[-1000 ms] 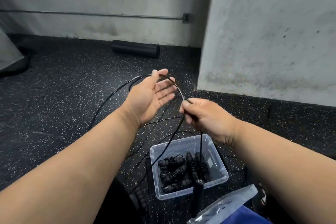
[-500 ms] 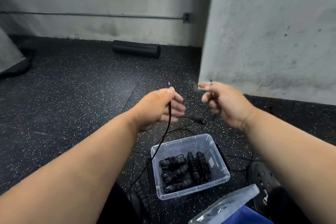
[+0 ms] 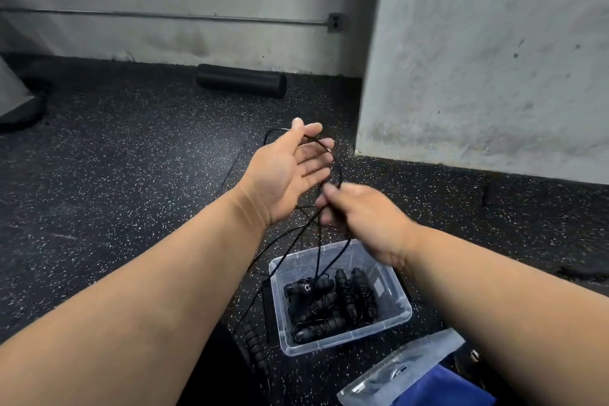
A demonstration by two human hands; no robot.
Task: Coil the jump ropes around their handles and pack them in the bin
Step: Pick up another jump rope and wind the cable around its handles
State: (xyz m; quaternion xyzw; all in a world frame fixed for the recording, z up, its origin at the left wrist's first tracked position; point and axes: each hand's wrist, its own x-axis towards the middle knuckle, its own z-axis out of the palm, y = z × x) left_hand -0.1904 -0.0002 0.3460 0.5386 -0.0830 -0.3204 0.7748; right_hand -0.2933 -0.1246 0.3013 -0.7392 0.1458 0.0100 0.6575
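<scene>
A thin black jump rope [image 3: 336,171] loops over the straight fingers of my left hand [image 3: 290,171], held palm up above the floor. My right hand [image 3: 359,217] pinches the same rope just right of the left palm. From there strands hang down toward the clear plastic bin [image 3: 400,315] below. One handle [image 3: 304,287] of this rope dangles over the bin. Several coiled black jump ropes [image 3: 342,300] lie inside the bin. A ribbed black handle [image 3: 255,344] lies on the floor left of the bin.
A black foam roller [image 3: 242,80] lies by the far wall. A grey concrete pillar [image 3: 487,53] stands at right. A clear plastic bag on blue fabric [image 3: 415,376] sits at bottom right. Dark speckled rubber floor [image 3: 115,158] stretches to the left.
My left hand has opened palm up with the rope looped over its fingers. My right hand has come back down and left, pinching the rope beside it.
</scene>
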